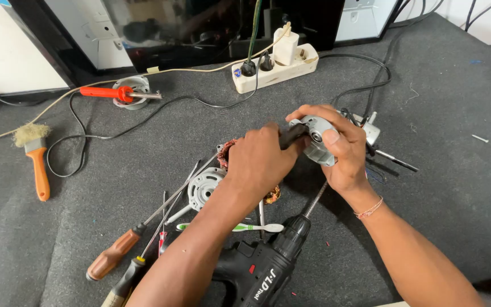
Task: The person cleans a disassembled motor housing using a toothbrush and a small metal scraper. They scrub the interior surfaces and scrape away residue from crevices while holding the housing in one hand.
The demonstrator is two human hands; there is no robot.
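Above the middle of the dark grey desk point(439, 113), you hold a round grey metal motor housing point(318, 136) just off the surface. Your right hand point(339, 150) wraps it from the far and right sides, fingers curled over the rim and thumb pressed on its face. Your left hand point(262, 159) closes around a dark tool handle point(292, 135) whose tip meets the housing's left side.

The housing looks like cast metal: stiff, fairly heavy for its size, and smooth enough to slip, so the rim is likely the safest place to grip.

Beneath your left hand lie a copper-wound stator point(228, 150) and a second grey end cap point(204, 187). Nearer you are a cordless drill point(262, 267), a toothbrush point(245, 228) and screwdrivers point(143, 227). Far left sit a red-handled soldering iron point(117, 94) and an orange-handled brush point(36, 153); a white power strip point(274, 71) lies at the far edge.
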